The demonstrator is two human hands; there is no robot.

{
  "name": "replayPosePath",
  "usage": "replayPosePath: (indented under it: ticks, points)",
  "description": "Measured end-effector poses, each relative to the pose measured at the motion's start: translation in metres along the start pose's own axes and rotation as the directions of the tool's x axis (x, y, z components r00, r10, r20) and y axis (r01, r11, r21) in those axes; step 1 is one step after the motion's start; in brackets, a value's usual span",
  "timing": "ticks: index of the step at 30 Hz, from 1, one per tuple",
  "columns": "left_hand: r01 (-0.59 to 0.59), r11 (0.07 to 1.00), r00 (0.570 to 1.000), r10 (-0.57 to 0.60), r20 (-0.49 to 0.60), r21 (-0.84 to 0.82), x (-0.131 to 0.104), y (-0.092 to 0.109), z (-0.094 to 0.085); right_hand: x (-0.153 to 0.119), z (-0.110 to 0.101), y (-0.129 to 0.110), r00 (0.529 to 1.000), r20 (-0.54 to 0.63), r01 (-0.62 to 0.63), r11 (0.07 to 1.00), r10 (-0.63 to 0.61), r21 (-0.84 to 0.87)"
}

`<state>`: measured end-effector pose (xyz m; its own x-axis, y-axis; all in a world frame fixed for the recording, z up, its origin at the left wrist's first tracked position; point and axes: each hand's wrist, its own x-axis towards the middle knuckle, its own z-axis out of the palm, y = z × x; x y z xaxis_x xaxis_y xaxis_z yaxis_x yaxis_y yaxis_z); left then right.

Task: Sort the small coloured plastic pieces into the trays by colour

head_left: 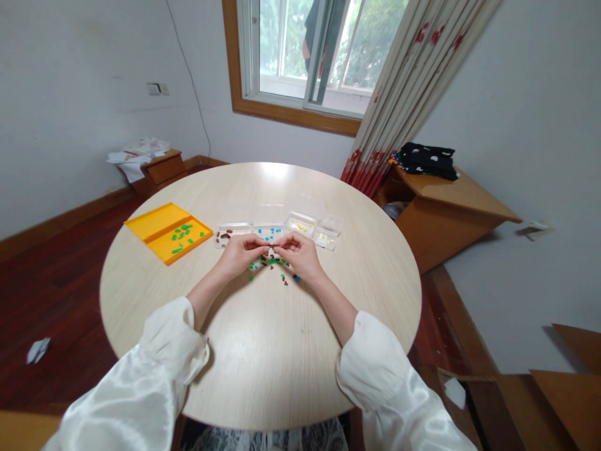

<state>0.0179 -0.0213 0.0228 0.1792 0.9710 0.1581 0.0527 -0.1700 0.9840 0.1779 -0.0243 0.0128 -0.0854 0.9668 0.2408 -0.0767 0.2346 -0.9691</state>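
Note:
My left hand (240, 254) and my right hand (300, 252) meet above the middle of the round table, fingertips pinched close together. Between them is a small dark brown toy brick (271, 245), gripped from both sides; its exact shape is too small to make out. Under the fingers lie loose green bricks (275, 262), with brown and blue ones mixed in. Nearer to me, a few brown bricks (285, 281) and a blue brick (297, 279) are scattered by my right wrist. My hands partly cover the pile.
An open yellow case (154, 219) with several green bricks stands on the left of the pale table (263, 351). Clear boxes behind my hands hold brown bricks (224, 235), blue bricks (270, 232) and yellow bricks (303, 227). A wooden cabinet (451, 213) stands beyond the table at right.

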Motion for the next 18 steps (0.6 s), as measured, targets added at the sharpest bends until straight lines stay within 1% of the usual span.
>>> replayPosePath:
  ticks: [13,18]
  points:
    - [-0.002,1.0,1.0,0.002,0.003,-0.025,-0.0004,-0.0007,0.0008,-0.0009,0.0019,0.0019,1.0,-0.012,-0.023,1.0,0.023,0.02]
    - [-0.011,1.0,1.0,0.01,-0.027,-0.02,0.0011,0.0012,0.0015,0.0002,0.002,0.0042,1.0,-0.028,-0.001,0.999,0.002,0.05]
